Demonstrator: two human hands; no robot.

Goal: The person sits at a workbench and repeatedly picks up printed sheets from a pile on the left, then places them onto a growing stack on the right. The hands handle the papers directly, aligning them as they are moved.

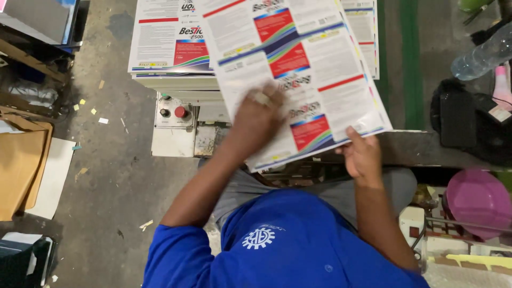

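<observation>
A large printed sheet point(309, 64), white with red and blue label blocks, is held tilted in front of me. My left hand point(257, 121) lies flat on its lower left part, fingers spread and blurred. My right hand point(362, 156) pinches the sheet's lower right corner between thumb and fingers. Under and behind the sheet lies a stack of similar printed sheets point(168, 50) on a machine table.
A control box with a red button point(174, 113) sits below the stack. Cardboard point(21, 165) lies on the concrete floor at left. At right are a clear plastic bottle point(482, 53), a black bag point(464, 114) and a pink plastic bowl point(477, 200).
</observation>
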